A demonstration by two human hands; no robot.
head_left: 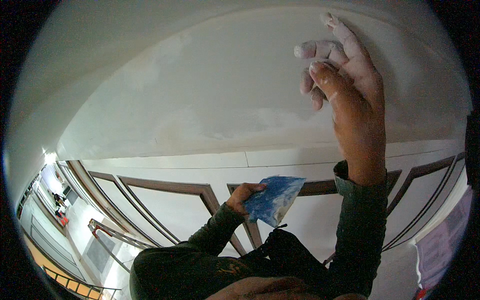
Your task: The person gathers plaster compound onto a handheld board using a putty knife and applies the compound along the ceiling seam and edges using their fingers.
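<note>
My right hand (345,75) is raised at the upper right in front of a pale plastered surface (200,85). Its fingers are spread and partly bent, with white powder on the tips, and no object shows in it. Whether the fingertips touch the plaster I cannot tell. Lower down, near my body, my left hand (243,197) grips a flat blue sheet (275,197) by its left edge. White smears cover much of the sheet, and its lower corner is pale; its exact kind is unclear.
Below the plaster, white wall panels carry dark brown frame mouldings (170,185). A stepladder (107,230) stands at the lower left, beside a long bright corridor (75,210). A purple covering (442,240) hangs at the lower right.
</note>
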